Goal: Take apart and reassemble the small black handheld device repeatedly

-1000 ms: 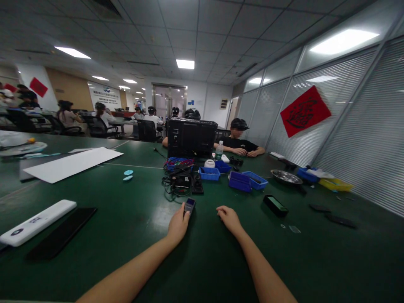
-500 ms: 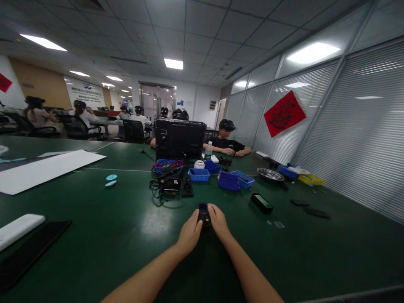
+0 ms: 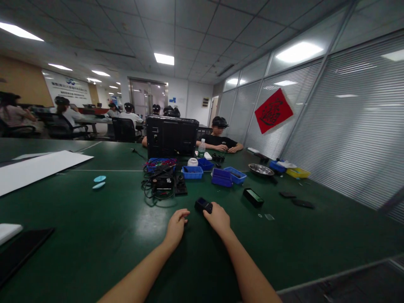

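Observation:
A small black handheld device with a dark screen (image 3: 202, 204) sits just above or on the green table, turned at a slant. My right hand (image 3: 218, 217) grips its right-hand end, with the thumb along the near side. To the left of the device is my left hand (image 3: 177, 224), holding nothing, its fingers loosely bent and apart. A gap separates those fingers from the device. Beyond the left hand lies a black boxed instrument (image 3: 163, 185) in a tangle of cables.
Blue bins (image 3: 192, 172), a white ball (image 3: 192, 162) and a water bottle (image 3: 201, 148) stand before a large black case (image 3: 172, 136). At right are a black box with a green top (image 3: 253, 197) and a metal bowl (image 3: 261, 169). Another person (image 3: 220, 139) sits across the table.
My left hand has let go of the device and moved away to the left. The device, in my right hand, has turned to a slant. The view has shifted to the right.

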Demonstrator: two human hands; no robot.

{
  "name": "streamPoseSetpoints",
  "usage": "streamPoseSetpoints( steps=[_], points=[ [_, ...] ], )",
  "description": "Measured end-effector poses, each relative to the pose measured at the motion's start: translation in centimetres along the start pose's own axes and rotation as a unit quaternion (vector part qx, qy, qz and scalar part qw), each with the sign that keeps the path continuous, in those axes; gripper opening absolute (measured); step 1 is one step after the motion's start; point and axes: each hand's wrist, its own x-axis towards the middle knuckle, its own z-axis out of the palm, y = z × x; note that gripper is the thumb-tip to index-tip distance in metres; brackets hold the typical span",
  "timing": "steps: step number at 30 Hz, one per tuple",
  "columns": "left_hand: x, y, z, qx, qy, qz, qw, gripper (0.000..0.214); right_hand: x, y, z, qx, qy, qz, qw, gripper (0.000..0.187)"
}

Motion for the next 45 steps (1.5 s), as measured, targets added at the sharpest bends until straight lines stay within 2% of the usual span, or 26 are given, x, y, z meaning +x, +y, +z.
streamPoseSetpoints(
  steps=[2, 9, 17, 23, 26, 33, 36, 39, 42, 44, 45],
  points=[
    [0.0, 0.1, 0.0, 0.005, -0.003, 0.002, 1.000, 0.026, 0.3, 0.7, -0.4, -0.012, 0.006, 0.014, 1.000, 0.038],
    [-0.3, 0.4, -0.2, 0.073, 0.009, 0.008, 0.997, 0.030, 0.9, 1.8, -0.7, -0.048, 0.045, 0.057, 0.996, 0.043],
    [-0.5, 0.7, -0.4, 0.095, 0.010, 0.015, 0.995, 0.031, 0.9, 2.1, -0.1, -0.017, 0.001, 0.042, 0.999, 0.069],
    [-0.5, 0.7, -0.4, 0.100, 0.003, 0.024, 0.995, 0.033, 0.7, 1.6, -0.5, -0.022, -0.011, 0.053, 0.998, 0.052],
    [-0.6, 1.0, -0.3, 0.099, 0.008, 0.026, 0.995, 0.033, 0.6, 1.4, -0.8, -0.044, 0.005, 0.059, 0.997, 0.045],
    [-0.9, 1.5, -0.3, 0.101, 0.000, 0.025, 0.995, 0.034, 0.5, 1.1, -2.0, -0.005, 0.036, 0.077, 0.996, 0.043],
    [-0.8, 1.4, -0.3, 0.100, -0.003, 0.024, 0.995, 0.034, 0.5, 1.4, -2.8, 0.041, 0.077, 0.086, 0.992, 0.044],
    [-0.8, 1.3, -0.3, 0.095, -0.003, 0.024, 0.995, 0.034, 0.3, 1.7, -3.3, 0.112, 0.147, 0.074, 0.980, 0.048],
    [-0.8, 1.3, -0.2, 0.098, -0.004, 0.025, 0.995, 0.033, 0.1, 1.5, -3.3, 0.206, 0.223, 0.017, 0.953, 0.053],
    [-0.9, 1.3, -0.2, 0.106, -0.003, 0.029, 0.994, 0.033, -0.2, 1.0, -2.7, 0.296, 0.231, -0.033, 0.926, 0.056],
    [-0.9, 1.4, -0.1, 0.111, -0.003, 0.033, 0.993, 0.033, -0.4, 0.5, -2.3, 0.350, 0.212, -0.052, 0.911, 0.058]
  ],
)
